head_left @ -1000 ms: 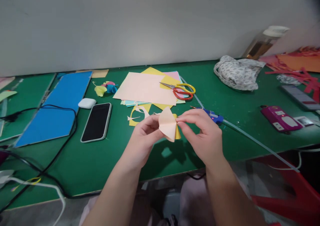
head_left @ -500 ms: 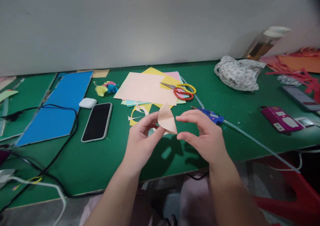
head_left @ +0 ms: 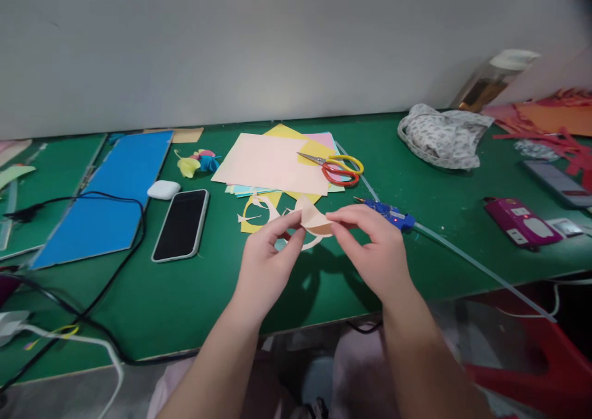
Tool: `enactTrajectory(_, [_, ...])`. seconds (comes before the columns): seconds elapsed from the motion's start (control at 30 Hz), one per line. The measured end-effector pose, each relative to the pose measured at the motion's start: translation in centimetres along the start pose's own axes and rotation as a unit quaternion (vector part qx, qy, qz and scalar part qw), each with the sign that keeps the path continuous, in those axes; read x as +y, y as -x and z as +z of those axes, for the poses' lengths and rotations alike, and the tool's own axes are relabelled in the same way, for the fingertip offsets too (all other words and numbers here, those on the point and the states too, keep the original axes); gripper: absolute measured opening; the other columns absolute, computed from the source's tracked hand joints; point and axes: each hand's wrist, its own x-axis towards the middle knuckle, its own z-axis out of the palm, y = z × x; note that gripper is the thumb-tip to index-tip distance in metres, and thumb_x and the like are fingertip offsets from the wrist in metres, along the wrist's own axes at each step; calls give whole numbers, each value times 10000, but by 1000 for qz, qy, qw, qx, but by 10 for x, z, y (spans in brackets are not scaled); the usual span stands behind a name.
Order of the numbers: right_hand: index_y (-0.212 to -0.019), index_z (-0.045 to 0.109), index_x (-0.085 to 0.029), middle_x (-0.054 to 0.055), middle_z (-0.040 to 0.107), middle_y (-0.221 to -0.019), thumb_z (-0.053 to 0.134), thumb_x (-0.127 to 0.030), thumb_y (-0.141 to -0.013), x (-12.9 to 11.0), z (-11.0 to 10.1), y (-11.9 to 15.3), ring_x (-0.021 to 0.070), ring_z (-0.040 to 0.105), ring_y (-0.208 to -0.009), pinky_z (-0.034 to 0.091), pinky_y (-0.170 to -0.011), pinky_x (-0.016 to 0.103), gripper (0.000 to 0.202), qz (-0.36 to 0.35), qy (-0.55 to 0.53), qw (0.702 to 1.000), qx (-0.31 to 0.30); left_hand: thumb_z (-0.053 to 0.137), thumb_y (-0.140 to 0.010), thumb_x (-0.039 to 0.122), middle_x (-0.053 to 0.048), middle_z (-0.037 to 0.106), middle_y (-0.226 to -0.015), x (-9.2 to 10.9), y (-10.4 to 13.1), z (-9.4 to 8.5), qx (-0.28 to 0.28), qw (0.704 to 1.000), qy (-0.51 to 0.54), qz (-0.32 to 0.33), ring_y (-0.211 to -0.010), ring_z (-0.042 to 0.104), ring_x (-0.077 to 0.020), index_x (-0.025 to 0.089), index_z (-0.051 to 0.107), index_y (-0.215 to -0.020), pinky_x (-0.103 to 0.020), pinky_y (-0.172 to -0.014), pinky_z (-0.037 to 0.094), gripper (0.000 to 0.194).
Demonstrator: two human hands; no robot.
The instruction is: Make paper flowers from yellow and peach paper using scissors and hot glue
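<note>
A small peach paper piece [head_left: 315, 220], curved and creased, is held above the green table. My left hand [head_left: 272, 252] pinches its left edge between thumb and fingers. On the other side, my right hand [head_left: 374, 240] pinches the right corner. Cut paper scraps [head_left: 254, 212] with round holes lie just behind my left hand. Beyond the hands is a stack of coloured sheets with a peach sheet [head_left: 263, 160] on top, and scissors [head_left: 340, 167] with yellow and red handles rest on it. A blue glue gun [head_left: 391, 214] with a long clear stick lies behind my right hand.
On the left are a black phone [head_left: 181, 226], a white case [head_left: 163, 189], a blue board [head_left: 106, 197], paper shapes [head_left: 197, 163] and black cables [head_left: 142, 221]. To the right lie a patterned cloth [head_left: 444, 135], a magenta device [head_left: 522, 223], a grey phone [head_left: 555, 181] and a bottle [head_left: 497, 79].
My right hand has moved left and closed on the paper's right corner. The paper has tilted and now spans both hands.
</note>
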Motion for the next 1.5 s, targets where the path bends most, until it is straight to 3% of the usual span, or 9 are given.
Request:
enactTrajectory(0.23, [-826,676,-226,3,699,-829,610,-237,-795,11,3,-2,140,653,-714,554,-606,254,73,155,-154,975,51,657,-728,232,-25,648,-906,3,-4,2,64,991,-61,102,-794,574,-144,234,659,-1004,-241,-721,449,276])
enactTrajectory(0.33, [-828,685,-231,-6,701,-804,626,-256,-787,14,3,-3,128,646,-685,542,-554,226,76,181,-207,959,64,651,-744,261,-20,635,-911,-2,-8,2,43,997,2,69,-852,587,-139,225,605,-985,-229,-732,468,248])
enactTrajectory(0.5, [-848,688,-233,1,701,-797,626,-271,-781,14,7,-2,139,643,-679,532,-532,241,99,192,-227,952,72,667,-737,299,10,659,-798,-11,-11,9,-35,991,124,-32,-748,617,-113,225,556,-948,-211,-654,505,250])
enactTrajectory(0.77, [-840,683,-221,0,698,-785,591,-225,-786,10,11,-1,132,620,-626,516,-571,264,107,194,-161,968,3,664,-737,276,30,645,-660,-9,-11,10,17,990,135,-29,-592,595,-78,187,572,-960,-175,-580,490,257])
enactTrajectory(0.93, [-852,668,-217,-8,685,-774,618,-256,-772,10,14,-2,110,600,-586,518,-557,241,102,245,-236,940,38,639,-761,292,14,626,-779,-11,-8,10,35,990,103,87,-696,618,-99,228,508,-1116,-200,-625,515,384])
enactTrajectory(1.07, [-840,665,-226,-16,674,-764,628,-249,-765,9,16,-2,108,590,-586,510,-551,234,87,257,-254,931,49,720,-682,243,-42,593,-1086,-20,-6,14,41,976,-34,213,-891,599,-137,255,469,-1191,-222,-687,527,568])
enactTrajectory(1.17, [-834,666,-227,-18,668,-758,625,-246,-763,7,17,-2,104,585,-572,504,-545,232,84,261,-256,929,51,742,-660,248,-61,561,-1168,-27,-7,16,78,954,-124,262,-945,584,-159,261,415,-1279,-237,-699,535,700])
enactTrajectory(1.37, [-810,655,-214,-31,655,-704,634,-216,-738,5,21,-2,86,570,-539,495,-526,206,75,279,-283,916,46,687,-727,242,-62,611,-1089,-26,-8,15,135,908,-207,340,-929,595,-163,228,513,-1209,-248,-703,550,513])
enactTrajectory(1.5, [-792,656,-208,-34,648,-681,648,-222,-721,3,25,-1,88,579,-549,492,-503,195,73,302,-327,894,47,706,-706,247,-122,505,-1283,-25,-9,12,103,884,-245,384,-1142,516,-234,210,481,-1249,-301,-810,545,589])
